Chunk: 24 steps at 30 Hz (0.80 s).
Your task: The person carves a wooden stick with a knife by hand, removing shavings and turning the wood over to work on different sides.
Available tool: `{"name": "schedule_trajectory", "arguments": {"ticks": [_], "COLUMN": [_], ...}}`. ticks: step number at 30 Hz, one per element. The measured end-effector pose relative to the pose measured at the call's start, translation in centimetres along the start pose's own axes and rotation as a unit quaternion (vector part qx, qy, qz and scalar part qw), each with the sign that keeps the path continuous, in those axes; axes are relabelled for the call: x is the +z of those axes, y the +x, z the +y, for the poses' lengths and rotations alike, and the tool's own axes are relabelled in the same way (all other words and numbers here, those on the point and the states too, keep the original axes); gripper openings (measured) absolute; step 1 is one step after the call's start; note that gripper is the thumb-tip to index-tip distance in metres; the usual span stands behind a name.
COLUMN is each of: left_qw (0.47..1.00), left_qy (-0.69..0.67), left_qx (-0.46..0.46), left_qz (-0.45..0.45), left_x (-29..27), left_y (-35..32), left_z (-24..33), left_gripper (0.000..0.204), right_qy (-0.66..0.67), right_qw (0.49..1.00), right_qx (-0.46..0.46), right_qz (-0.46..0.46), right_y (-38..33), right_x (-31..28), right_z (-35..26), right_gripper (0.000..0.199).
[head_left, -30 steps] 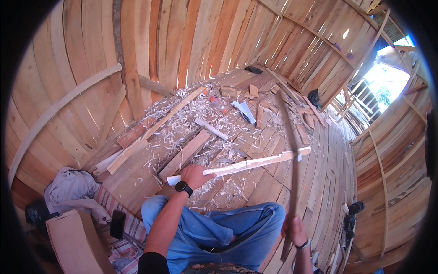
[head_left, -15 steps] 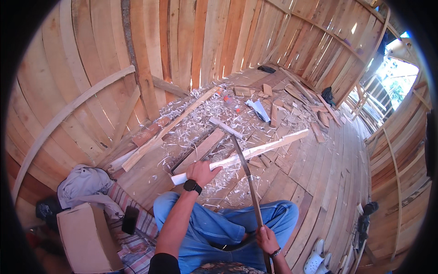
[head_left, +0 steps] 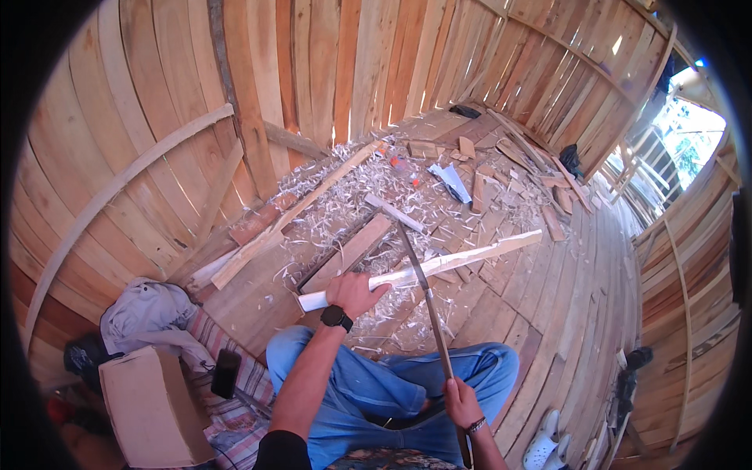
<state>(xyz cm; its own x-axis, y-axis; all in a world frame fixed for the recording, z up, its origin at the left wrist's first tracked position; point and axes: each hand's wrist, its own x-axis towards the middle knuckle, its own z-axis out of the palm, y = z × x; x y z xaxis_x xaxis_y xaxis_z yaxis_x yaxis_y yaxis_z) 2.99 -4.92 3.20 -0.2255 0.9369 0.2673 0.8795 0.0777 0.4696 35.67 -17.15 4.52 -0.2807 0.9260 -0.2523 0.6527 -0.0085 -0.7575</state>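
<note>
Before the crossed legs (head_left: 352,384): one pale wood strip (head_left: 479,251), clasped by the left hand (head_left: 355,294); one long blade (head_left: 436,323) crossing it, gripped by the right hand (head_left: 463,402). Best practice: strip steady, left fingers clear.

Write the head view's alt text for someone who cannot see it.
A seated person's left-hand grip is on a pale wood strip; the right-hand grip holds a long blade-like tool crossing it in view. Curled shavings litter the plank floor beside a board wall.
</note>
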Motion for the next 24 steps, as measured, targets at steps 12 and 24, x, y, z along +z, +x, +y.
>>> {"name": "schedule_trajectory", "arguments": {"ticks": [12, 24], "left_qw": [1.000, 0.999], "left_qy": [-0.021, -0.026], "left_qx": [0.001, -0.006], "left_qz": [-0.015, -0.033], "left_x": [-1.3, -1.7], "left_y": [-0.8, -0.6], "left_z": [1.4, 0.7], "left_gripper": [0.056, 0.053], "right_qy": [0.321, -0.068], "right_qw": [0.935, 0.994], "right_qx": [0.106, 0.007], "right_qz": [-0.108, 0.082], "right_y": [0.9, 0.6], "right_x": [-0.7, 1.1], "right_z": [2.1, -1.4], "right_gripper": [0.040, 0.019]}}
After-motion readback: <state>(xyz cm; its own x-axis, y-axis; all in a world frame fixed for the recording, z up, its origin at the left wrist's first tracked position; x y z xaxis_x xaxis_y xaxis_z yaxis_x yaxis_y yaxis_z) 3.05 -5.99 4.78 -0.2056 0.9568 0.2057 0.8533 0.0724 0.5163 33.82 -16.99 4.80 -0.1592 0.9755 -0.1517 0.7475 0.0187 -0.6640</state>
